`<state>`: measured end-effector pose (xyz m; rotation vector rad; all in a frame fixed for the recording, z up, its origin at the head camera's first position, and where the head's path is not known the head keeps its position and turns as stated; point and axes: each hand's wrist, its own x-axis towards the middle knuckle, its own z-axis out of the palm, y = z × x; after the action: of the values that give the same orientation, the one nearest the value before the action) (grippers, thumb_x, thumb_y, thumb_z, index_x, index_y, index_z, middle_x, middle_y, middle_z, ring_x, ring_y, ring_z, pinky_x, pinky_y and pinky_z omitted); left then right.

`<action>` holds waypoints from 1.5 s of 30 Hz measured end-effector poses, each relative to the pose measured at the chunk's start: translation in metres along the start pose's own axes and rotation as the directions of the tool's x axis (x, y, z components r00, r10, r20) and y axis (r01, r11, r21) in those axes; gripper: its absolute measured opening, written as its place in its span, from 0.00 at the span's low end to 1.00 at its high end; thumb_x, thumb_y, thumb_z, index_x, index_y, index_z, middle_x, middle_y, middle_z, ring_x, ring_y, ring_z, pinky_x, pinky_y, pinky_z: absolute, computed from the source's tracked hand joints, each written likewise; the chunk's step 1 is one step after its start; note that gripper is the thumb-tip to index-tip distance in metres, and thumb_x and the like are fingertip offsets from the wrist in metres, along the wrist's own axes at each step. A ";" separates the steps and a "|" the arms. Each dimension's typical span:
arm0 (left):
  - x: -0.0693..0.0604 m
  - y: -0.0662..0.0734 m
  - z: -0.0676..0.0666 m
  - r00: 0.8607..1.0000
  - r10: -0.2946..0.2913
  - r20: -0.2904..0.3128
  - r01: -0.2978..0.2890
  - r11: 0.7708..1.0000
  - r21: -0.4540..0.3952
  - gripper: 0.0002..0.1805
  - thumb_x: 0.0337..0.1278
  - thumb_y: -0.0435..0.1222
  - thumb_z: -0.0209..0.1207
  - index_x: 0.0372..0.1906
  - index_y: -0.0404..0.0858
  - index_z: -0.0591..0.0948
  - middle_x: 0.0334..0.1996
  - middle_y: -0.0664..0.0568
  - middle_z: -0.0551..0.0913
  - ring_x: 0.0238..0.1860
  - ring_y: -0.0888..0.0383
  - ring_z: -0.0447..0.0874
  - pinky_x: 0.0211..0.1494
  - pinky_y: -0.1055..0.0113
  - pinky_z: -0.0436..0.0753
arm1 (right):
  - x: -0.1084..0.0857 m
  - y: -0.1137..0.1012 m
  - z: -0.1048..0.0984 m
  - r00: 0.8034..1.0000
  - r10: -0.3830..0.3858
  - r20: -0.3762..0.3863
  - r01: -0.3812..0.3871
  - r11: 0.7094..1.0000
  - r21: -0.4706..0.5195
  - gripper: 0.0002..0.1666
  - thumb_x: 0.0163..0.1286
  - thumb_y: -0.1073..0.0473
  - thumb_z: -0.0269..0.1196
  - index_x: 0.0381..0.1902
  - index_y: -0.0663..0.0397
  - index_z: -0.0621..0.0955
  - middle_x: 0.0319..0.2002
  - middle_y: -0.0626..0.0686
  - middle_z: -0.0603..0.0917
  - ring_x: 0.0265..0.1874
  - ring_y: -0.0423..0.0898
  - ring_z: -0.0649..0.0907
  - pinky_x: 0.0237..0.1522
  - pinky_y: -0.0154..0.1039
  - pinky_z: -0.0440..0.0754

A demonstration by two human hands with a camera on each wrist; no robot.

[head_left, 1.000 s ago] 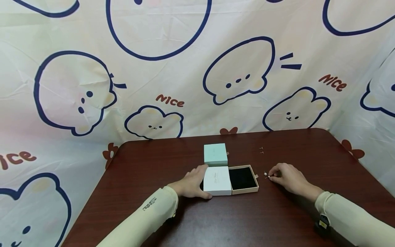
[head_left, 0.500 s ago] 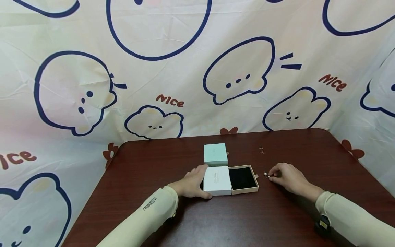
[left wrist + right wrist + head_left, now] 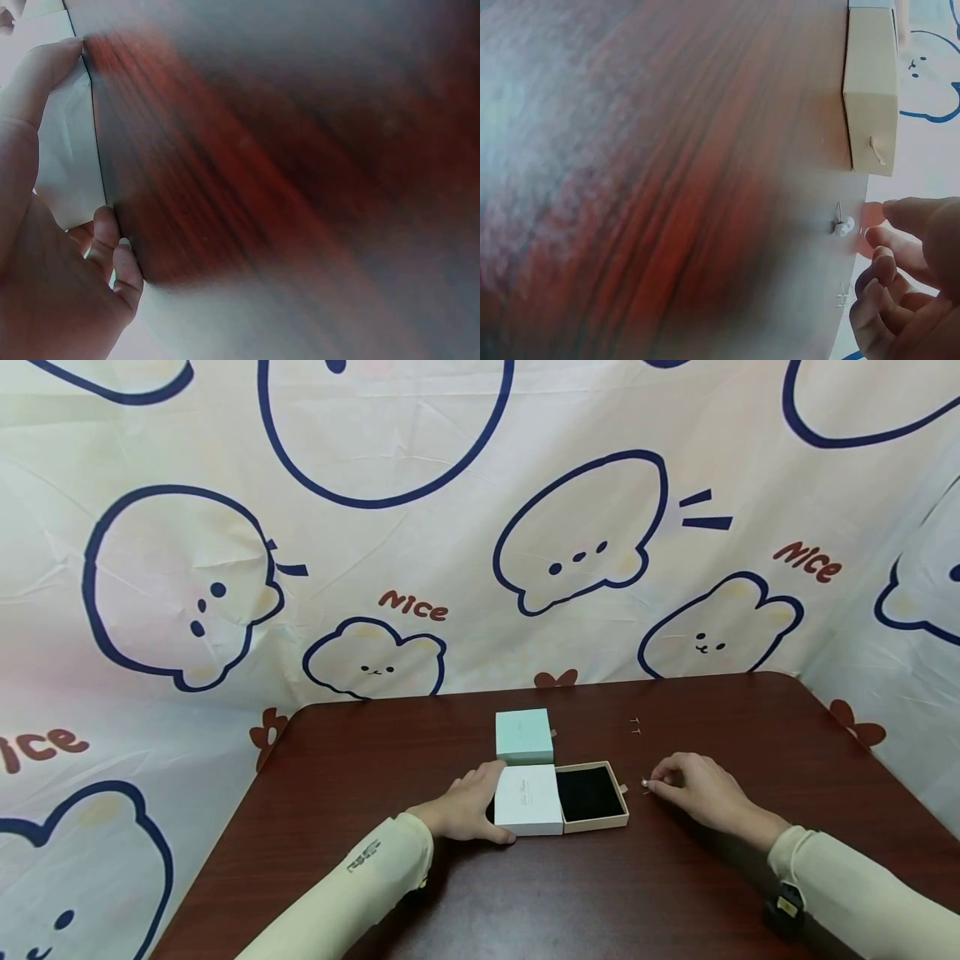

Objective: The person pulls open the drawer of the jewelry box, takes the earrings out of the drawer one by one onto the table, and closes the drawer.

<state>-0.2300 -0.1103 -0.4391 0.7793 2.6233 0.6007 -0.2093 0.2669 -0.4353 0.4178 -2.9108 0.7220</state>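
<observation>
My left hand (image 3: 468, 806) grips the left side of a white jewellery box sleeve (image 3: 528, 800), thumb at the front edge and fingers at the back. In the left wrist view, thumb and fingers span the sleeve (image 3: 73, 146). A beige drawer (image 3: 596, 826) with a black pad sticks out of the sleeve's right side. Right of it, my right hand (image 3: 705, 789) hovers with its thumb and index fingertips close to a pearl earring (image 3: 644, 782). In the right wrist view, those fingertips stand parted, just short of the white pearl earrings (image 3: 844, 226) on the table.
A mint green box (image 3: 523, 735) with a small tab stands directly behind the white sleeve. Two tiny stud-like pieces (image 3: 636, 731) lie behind the right hand. A cartoon-printed cloth (image 3: 472, 552) hangs behind the dark wooden table (image 3: 375, 743).
My right fingertips have shifted slightly left and back, from the nearer piece towards the pearl. The left hand and both boxes have stayed in place.
</observation>
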 end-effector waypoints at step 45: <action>0.001 -0.002 0.002 1.000 0.000 -0.007 0.000 1.000 0.009 0.63 0.48 0.57 0.72 0.81 0.38 0.48 0.79 0.43 0.55 0.78 0.44 0.56 0.75 0.43 0.61 | 0.005 -0.030 0.014 0.999 -0.014 0.051 0.011 0.997 0.072 0.07 0.71 0.54 0.65 0.34 0.46 0.88 0.28 0.40 0.84 0.27 0.36 0.76 0.30 0.35 0.73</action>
<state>-0.2306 -0.1106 -0.4415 0.7812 2.6344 0.5938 -0.2056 0.2336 -0.4340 0.4684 -2.9337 0.8283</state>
